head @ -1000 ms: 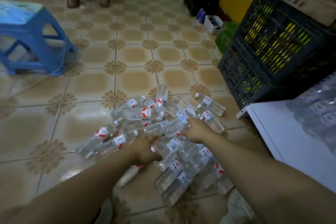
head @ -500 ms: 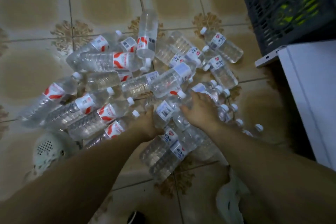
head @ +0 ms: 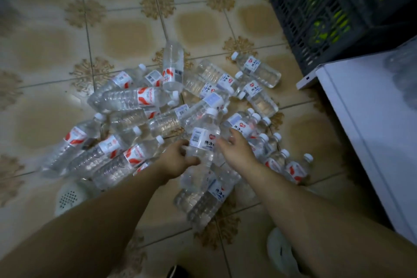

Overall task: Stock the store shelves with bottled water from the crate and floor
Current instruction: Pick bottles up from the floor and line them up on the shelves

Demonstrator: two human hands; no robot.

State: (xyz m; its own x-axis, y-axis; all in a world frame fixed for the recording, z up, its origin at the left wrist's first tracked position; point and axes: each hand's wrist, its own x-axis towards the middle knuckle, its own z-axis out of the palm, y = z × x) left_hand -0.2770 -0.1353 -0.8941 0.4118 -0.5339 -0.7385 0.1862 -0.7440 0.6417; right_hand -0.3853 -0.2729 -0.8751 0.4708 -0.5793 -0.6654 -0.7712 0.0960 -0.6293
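A: Which step is this?

B: Picking up from the floor, I'd say. The left hand (head: 176, 159) has its fingers curled round the lower body of a clear plastic water bottle with a white cap and white label (head: 204, 140), cap pointing away from the person. The right hand (head: 238, 152) is just beside that bottle with fingers loosely spread and holding nothing. I cannot tell if its fingertips touch the label.

A: And the rest of the stock?

B: A heap of like bottles (head: 135, 99) lies on its sides beyond the hands and off to the left, with more under the wrists and just right of the right hand. Very little looks shelved yet.

A: What does the next move call for?

B: Probably a second bottle for the free hand, taken from the top of the heap so the others don't roll, then a turn to the right.

A: Why right?

B: A white flat-topped unit (head: 372, 142) stands near the right forearm. Blurred clear shapes sit on it, perhaps bottles. Beyond it, well apart from the hands, is a dark slatted plastic crate (head: 327, 18).

A: The room?

B: Dim, with a beige patterned tile floor (head: 126, 36) that is glossy, so bottles would slide easily.
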